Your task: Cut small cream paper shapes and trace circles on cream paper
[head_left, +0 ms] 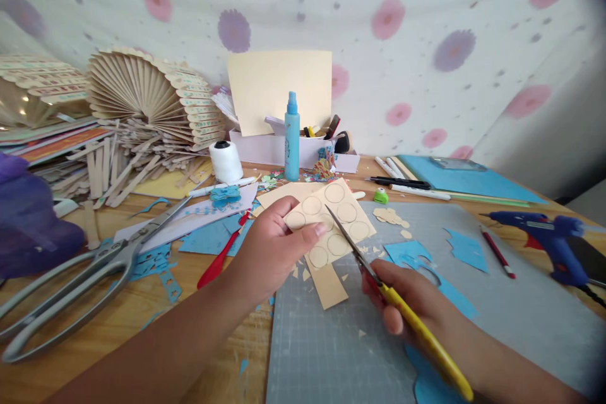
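Note:
My left hand (272,243) is closed on a tan card sheet (331,227) with several pencilled circles, holding it above the grey cutting mat (331,347). My right hand (407,300) grips yellow-handled scissors (379,281). Their blades point up and to the left, with the tips resting across the sheet among the circles. Small tan offcuts (391,216) and scraps lie on the mat under and behind the sheet.
Large metal shears (85,271) lie at the left. A blue glue bottle (292,137), white thread spool (226,161), folded paper fans (156,98) and craft sticks fill the back. A blue glue gun (544,233), pens (402,184) and blue paper pieces (466,249) sit right.

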The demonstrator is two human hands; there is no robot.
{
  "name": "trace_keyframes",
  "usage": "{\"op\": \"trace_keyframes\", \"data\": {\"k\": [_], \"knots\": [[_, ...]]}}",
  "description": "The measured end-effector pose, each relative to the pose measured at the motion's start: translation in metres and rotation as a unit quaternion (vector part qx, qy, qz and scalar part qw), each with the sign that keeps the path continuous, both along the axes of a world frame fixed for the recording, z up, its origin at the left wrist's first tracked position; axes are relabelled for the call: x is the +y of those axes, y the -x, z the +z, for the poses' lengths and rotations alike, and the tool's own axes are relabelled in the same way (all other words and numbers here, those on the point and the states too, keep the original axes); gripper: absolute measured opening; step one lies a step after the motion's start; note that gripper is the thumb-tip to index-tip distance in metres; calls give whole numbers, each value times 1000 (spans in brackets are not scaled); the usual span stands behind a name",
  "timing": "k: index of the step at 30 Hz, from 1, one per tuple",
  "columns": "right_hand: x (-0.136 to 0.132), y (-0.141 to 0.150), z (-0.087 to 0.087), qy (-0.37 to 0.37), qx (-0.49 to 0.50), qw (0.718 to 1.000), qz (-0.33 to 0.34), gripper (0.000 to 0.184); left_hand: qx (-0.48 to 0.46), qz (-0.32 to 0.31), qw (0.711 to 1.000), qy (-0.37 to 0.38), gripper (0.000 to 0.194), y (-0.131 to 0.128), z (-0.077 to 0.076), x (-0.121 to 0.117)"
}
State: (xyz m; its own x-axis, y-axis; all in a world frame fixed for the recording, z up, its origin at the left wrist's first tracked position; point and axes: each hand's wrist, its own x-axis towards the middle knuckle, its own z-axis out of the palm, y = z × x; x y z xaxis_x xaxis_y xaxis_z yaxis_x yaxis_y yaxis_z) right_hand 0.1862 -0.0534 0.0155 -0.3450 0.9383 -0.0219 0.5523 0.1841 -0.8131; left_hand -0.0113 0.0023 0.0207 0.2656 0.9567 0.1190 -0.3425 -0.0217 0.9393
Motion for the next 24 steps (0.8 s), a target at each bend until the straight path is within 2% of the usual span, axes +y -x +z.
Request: {"op": "trace_keyframes", "data": {"k": [5, 8, 11, 14, 17, 22, 24], "knots": [[5, 1, -3, 24, 10, 1000, -9, 35, -13, -5, 1000, 15, 18, -1, 3, -1], [0, -3, -8, -12, 17, 999, 28, 31, -3, 6, 1000, 23, 19, -1, 4, -1], [-6, -9, -14, -61, 10, 996, 57, 26, 35, -19, 999, 29, 18, -2, 4, -3], [-10, -14, -14, -67, 1, 995, 72, 30, 64, -47, 996, 42, 20, -3, 4, -7], [-9, -13, -11, -66, -1, 996, 60, 32, 64, -44, 996, 45, 20, -3, 5, -9], [-3, -1, -4, -29, 39, 998, 34, 50, 53, -43, 996, 55, 19, -2, 7, -8], [-1, 2, -2, -22, 23, 999, 11, 59, 46, -51, 996, 59, 18, -2, 7, -8]]}}
